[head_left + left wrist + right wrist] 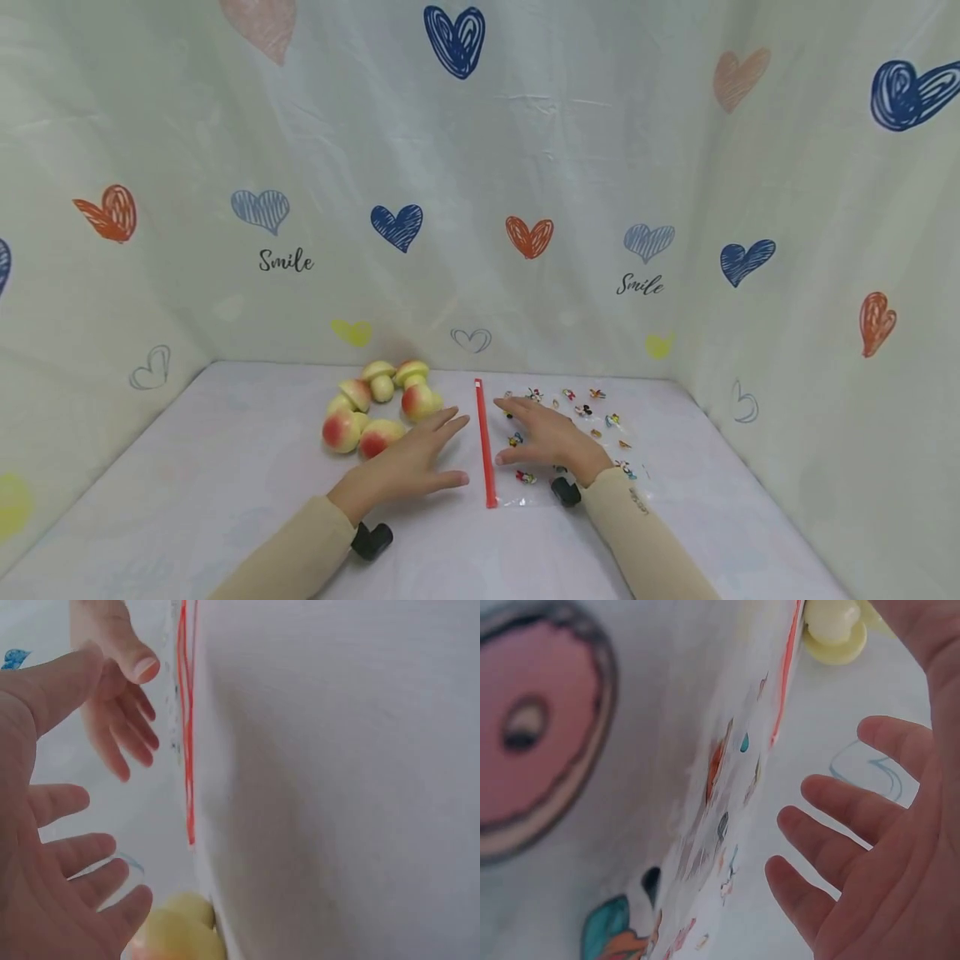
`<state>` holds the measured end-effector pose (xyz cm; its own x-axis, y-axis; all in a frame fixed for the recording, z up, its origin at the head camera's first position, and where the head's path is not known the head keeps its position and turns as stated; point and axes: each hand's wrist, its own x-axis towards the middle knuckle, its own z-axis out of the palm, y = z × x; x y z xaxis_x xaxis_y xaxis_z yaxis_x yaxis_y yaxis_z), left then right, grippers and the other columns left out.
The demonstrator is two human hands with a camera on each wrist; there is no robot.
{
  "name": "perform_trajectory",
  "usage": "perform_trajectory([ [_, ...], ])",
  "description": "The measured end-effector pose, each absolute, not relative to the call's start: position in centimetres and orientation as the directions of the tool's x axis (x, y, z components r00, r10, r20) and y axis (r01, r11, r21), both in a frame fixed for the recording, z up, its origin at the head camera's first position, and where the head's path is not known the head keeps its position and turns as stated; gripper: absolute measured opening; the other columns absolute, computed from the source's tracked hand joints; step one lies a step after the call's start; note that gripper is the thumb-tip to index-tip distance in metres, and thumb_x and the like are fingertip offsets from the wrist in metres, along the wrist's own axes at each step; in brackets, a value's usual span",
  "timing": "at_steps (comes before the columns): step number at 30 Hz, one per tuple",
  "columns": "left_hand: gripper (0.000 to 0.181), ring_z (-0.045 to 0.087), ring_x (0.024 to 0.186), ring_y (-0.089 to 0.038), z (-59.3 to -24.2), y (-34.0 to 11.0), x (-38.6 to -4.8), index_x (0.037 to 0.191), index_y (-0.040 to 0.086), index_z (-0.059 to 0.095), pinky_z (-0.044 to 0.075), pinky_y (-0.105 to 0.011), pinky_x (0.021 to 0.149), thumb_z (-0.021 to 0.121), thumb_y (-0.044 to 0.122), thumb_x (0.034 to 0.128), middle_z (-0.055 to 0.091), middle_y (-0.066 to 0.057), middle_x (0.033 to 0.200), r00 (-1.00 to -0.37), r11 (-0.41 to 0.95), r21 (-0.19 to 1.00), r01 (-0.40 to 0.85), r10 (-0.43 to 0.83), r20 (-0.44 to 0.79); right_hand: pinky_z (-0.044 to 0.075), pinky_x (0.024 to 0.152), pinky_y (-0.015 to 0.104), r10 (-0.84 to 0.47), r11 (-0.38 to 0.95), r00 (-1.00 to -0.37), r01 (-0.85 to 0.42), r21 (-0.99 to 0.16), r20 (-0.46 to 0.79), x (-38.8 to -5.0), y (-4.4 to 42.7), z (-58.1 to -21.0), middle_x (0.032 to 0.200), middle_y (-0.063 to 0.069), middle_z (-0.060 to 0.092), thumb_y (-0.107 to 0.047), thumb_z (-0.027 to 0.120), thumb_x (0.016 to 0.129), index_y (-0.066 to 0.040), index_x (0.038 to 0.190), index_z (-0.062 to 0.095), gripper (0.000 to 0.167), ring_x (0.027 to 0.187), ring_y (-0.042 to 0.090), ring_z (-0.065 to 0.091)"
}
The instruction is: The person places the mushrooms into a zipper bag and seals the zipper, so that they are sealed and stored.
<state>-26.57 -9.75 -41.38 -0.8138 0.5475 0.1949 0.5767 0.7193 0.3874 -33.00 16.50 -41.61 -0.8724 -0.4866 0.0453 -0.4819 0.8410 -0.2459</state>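
A flat, clear plastic bag [528, 500] printed with small cartoon figures lies on the table, with a red strip [484, 446] along its left edge. Above its printed part hovers my right hand [551, 442], fingers spread and holding nothing. My left hand [405, 467] is held over the table left of the strip, its fingers apart and its palm bare in the left wrist view. Beyond the left hand, several yellow-and-red mushroom-shaped pieces [342, 430] sit in a rough ring. In the right wrist view, the bag's prints [716, 772] stand beside the right fingers [847, 810].
The table [187, 467] has a pale cloth. Behind and at both sides hangs a white curtain [480, 150] with hearts and "Smile" printed on it. A black wrist device [371, 542] sits by the left cuff, another [566, 492] by the right cuff.
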Motion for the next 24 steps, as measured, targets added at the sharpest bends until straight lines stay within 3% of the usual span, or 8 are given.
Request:
perform_trajectory([
  [16,0.085,0.028,0.139,-0.028,-41.7,-7.3,-28.9,0.148,0.019,0.035,0.033,-0.050,0.107,0.068,0.056,0.0796,0.031,-0.007,0.152,-0.853,0.784,0.383,0.489,0.521,0.022,0.037,0.101,0.055,-0.461,0.861,-0.888,-0.445,-0.246,-0.006,-33.4,16.7,-41.9,0.152,-0.003,0.032,-0.069,0.069,0.069,-0.036,0.147,0.035,0.091,0.137,0.024,0.034],
  [24,0.084,0.032,0.137,-0.027,-41.8,-7.2,-30.3,0.145,0.015,0.040,0.032,-0.049,0.108,0.071,0.053,0.0776,0.037,-0.008,0.149,-0.851,0.781,0.403,0.477,0.525,-0.011,0.036,0.101,0.058,-0.459,0.853,-0.887,-0.427,-0.299,-0.043,-33.5,16.2,-42.0,0.153,0.000,0.031,-0.069,0.071,0.067,-0.036,0.146,0.037,0.092,0.138,0.025,0.031],
])
